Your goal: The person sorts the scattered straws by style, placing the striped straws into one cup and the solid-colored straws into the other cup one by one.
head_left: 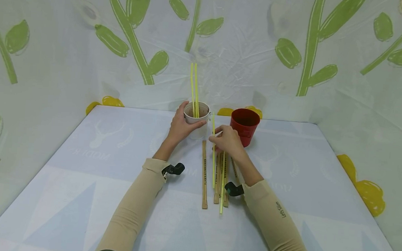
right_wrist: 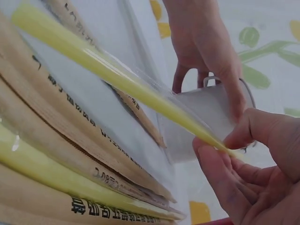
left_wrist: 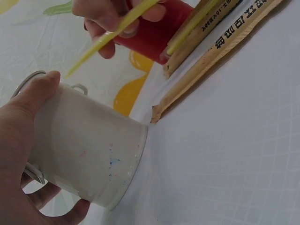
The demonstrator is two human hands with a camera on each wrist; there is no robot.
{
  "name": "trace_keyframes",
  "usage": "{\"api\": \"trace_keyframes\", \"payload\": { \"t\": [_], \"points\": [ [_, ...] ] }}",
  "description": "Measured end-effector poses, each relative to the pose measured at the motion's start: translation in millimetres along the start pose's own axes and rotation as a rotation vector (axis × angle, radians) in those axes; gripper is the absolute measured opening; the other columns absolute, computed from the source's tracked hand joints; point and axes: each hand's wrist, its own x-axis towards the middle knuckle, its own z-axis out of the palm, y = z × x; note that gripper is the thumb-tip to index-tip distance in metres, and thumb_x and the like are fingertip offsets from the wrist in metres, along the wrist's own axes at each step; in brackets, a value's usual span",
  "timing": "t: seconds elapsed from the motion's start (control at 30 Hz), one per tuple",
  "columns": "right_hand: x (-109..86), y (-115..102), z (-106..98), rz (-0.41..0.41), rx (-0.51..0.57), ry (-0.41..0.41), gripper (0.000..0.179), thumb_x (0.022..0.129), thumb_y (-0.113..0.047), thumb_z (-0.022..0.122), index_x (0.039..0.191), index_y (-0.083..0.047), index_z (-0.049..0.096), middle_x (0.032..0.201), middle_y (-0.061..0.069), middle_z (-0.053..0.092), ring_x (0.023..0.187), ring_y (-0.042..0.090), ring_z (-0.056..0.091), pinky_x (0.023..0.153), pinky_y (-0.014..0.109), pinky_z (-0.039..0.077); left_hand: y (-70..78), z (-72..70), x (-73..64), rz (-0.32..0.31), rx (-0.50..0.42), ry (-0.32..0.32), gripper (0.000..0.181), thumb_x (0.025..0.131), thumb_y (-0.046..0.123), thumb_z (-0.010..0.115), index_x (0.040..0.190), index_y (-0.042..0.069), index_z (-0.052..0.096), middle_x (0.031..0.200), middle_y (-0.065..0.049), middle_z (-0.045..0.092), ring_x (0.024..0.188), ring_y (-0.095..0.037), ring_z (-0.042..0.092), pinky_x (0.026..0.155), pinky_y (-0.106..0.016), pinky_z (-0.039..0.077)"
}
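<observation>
My left hand grips a small white bucket, thumb along the near rim and fingers round the far side. Two yellow straws stick up out of that bucket. Between thumb and fingertips, my right hand pinches another yellow straw, which has a clear wrapper around it. This straw hangs slanted just right of the white bucket, apart from it. Beneath the right hand lie several paper-wrapped straws with dark printing, and a yellow straw among them.
A red bucket stands close behind and right of my right hand, near the table's back edge. The pale patterned tabletop meets a white curtain with printed leaves and yellow flowers behind it.
</observation>
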Motion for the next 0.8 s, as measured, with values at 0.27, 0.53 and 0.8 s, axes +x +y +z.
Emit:
{"api": "trace_keyframes", "payload": {
  "t": [0.27,0.53,0.8],
  "points": [
    [-1.6,-5.5,-7.2,-0.058,0.024,0.116,0.033,0.089,-0.025,0.063,0.116,-0.006,0.060,0.098,0.013,0.072,0.069,0.028,0.073,0.069,0.032,0.059,-0.4,0.2,0.5,0.004,-0.004,0.001,0.099,0.076,0.046,0.081,0.153,0.016,0.026,0.148,-0.012,0.043,0.131,-0.030,0.048,0.104,-0.051,0.044],
    [-7.4,-15.1,-15.6,-0.200,0.105,0.271,0.026,0.089,-0.019,0.061,0.112,-0.006,0.064,0.099,0.013,0.071,0.067,0.028,0.071,0.058,0.028,0.058,-0.9,0.7,0.3,-0.002,-0.006,0.002,0.099,0.076,0.048,0.082,0.152,0.017,0.027,0.148,-0.011,0.043,0.133,-0.030,0.047,0.105,-0.052,0.043],
    [-9.7,-20.5,-20.9,-0.337,0.207,0.355,0.022,0.092,-0.019,0.063,0.109,-0.005,0.066,0.093,0.013,0.072,0.066,0.027,0.071,0.052,0.033,0.057,-0.4,0.6,0.0,-0.002,-0.002,0.003,0.098,0.075,0.047,0.082,0.152,0.021,0.027,0.148,-0.011,0.044,0.132,-0.028,0.048,0.104,-0.050,0.044]
  ]
}}
